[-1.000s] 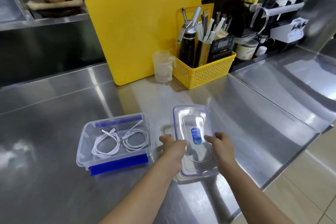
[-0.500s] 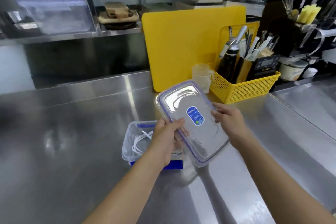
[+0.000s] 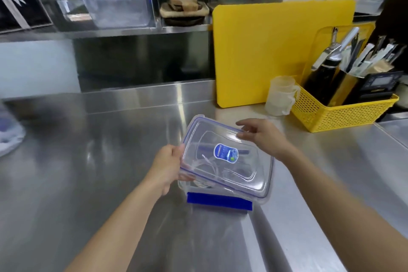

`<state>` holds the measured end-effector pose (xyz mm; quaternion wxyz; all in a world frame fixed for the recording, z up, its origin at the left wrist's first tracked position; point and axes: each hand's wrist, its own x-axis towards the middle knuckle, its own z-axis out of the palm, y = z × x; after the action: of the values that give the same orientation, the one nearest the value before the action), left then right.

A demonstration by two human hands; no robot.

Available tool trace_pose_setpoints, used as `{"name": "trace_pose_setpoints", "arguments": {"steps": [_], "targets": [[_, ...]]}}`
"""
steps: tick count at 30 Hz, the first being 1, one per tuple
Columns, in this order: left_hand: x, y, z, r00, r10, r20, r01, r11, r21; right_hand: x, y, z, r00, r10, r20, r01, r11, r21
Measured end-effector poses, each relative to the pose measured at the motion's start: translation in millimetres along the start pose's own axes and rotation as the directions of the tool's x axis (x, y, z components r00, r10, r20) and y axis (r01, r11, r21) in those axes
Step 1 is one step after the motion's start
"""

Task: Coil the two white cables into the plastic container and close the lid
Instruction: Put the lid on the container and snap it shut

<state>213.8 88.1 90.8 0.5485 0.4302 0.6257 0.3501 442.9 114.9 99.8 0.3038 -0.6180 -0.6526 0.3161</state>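
The clear lid [image 3: 229,157], light, stiff and slick-looking, hovers tilted over the plastic container [image 3: 220,202] holding the white cables [image 3: 206,166]. The left hand [image 3: 166,166] pinches its nine o'clock edge; the right hand [image 3: 263,137] pinches two o'clock. Edges seem the best hold.

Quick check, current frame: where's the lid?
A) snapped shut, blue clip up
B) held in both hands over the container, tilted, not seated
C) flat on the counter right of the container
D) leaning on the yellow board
B: the left hand and right hand grip the lid at opposite edges; it sits askew over the container, whose blue clip hangs down unlatched.
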Motion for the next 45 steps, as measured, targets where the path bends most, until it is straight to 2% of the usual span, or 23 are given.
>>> {"name": "trace_pose_setpoints", "arguments": {"steps": [2, 4, 6, 8, 9, 12, 14, 16, 25, 30, 33, 36, 39, 42, 45], "targets": [[3.8, -6.7, -1.9, 0.999, -0.05, -0.019, 0.048, 0.997, -0.061, 0.9, 4.2, 3.3, 0.999, 0.022, -0.043, -0.024, 0.999, -0.043], [7.8, -13.4, -4.0, 0.994, -0.101, -0.037, 0.094, 0.983, -0.16, -0.2, 12.3, 2.9, 0.99, 0.078, -0.12, -0.079, 0.997, -0.003], [9.3, -18.4, -4.2, 0.99, -0.133, -0.039, 0.121, 0.967, -0.224, -3.9, 20.9, 0.7, 0.972, 0.179, -0.155, -0.154, 0.974, 0.164], [10.6, -24.9, -1.5, 0.989, -0.145, -0.041, 0.132, 0.967, -0.219, -8.4, 28.0, 2.1, 0.951, 0.28, -0.135, -0.211, 0.901, 0.38], [10.4, -27.7, 0.5, 0.989, -0.14, -0.057, 0.127, 0.974, -0.185, -10.6, 31.3, 4.8, 0.941, 0.305, -0.148, -0.225, 0.889, 0.399], [7.3, -34.6, 6.1, 0.985, -0.016, -0.172, 0.026, 0.998, 0.059, -16.8, 40.8, 17.8, 0.916, 0.328, -0.233, -0.239, 0.909, 0.342], [4.2, -38.9, 6.7, 0.972, 0.117, -0.203, -0.047, 0.947, 0.318, -20.1, 44.2, 26.1, 0.899, 0.344, -0.271, -0.261, 0.918, 0.298], [2.5, -42.9, 4.3, 0.958, 0.209, -0.195, -0.094, 0.874, 0.476, -22.9, 44.8, 31.3, 0.897, 0.334, -0.289, -0.286, 0.938, 0.195], [12.6, -57.4, 4.5, 0.932, 0.313, -0.185, -0.166, 0.82, 0.548, -18.5, 49.1, 50.2, 0.884, 0.257, -0.39, -0.309, 0.948, -0.074], [20.2, -62.3, 7.3, 0.947, 0.276, -0.167, -0.167, 0.862, 0.479, -21.4, 57.0, 49.6, 0.865, 0.301, -0.402, -0.352, 0.934, -0.058], [23.6, -63.5, 9.9, 0.955, 0.249, -0.16, -0.15, 0.873, 0.464, -25.0, 61.1, 52.0, 0.857, 0.396, -0.329, -0.398, 0.915, 0.064], [30.0, -63.3, 9.5, 0.983, 0.127, -0.129, -0.069, 0.921, 0.384, -24.8, 62.2, 56.4, 0.845, 0.382, -0.374, -0.416, 0.909, -0.011], [39.9, -63.0, 5.9, 0.996, 0.03, -0.081, 0.002, 0.93, 0.367, -24.8, 64.6, 58.2, 0.808, 0.468, -0.358, -0.521, 0.852, -0.06], [48.1, -62.0, 1.7, 0.997, -0.074, -0.031, 0.08, 0.968, 0.237, -25.1, 69.5, 56.3, 0.805, 0.529, -0.268, -0.537, 0.842, 0.051], [52.5, -55.6, -5.4, 0.964, -0.238, 0.116, 0.233, 0.971, 0.051, -23.8, 73.7, 55.1, 0.815, 0.529, -0.238, -0.51, 0.849, 0.141]]}}
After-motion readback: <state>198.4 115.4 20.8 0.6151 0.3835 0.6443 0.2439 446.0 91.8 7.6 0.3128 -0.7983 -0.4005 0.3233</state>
